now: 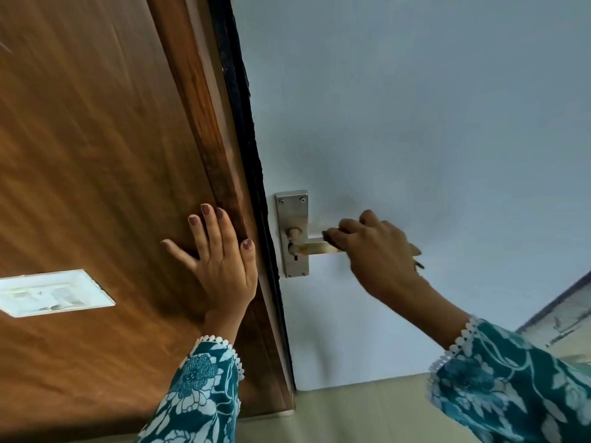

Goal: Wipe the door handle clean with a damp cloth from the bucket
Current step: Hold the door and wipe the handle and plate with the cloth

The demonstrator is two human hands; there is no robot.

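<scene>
The steel door handle [315, 246] is a lever on a tall backplate [291, 212], mounted on a pale blue-white door [415, 107]. The lever has yellowish stains near its pivot. My right hand [374, 251] is curled around the lever's outer part and hides most of it. A small beige tip shows past the hand on the right; I cannot tell whether it is cloth or the lever's end. My left hand [220, 260] lies flat with fingers spread on the brown wooden panel [96, 155], left of the door's edge. No bucket is in view.
A dark strip [248, 139] runs between the wooden panel and the door. A white switch plate [54, 292] sits in the wood at the left. Beige floor [351, 414] lies below, with a framed edge [566, 311] at the far right.
</scene>
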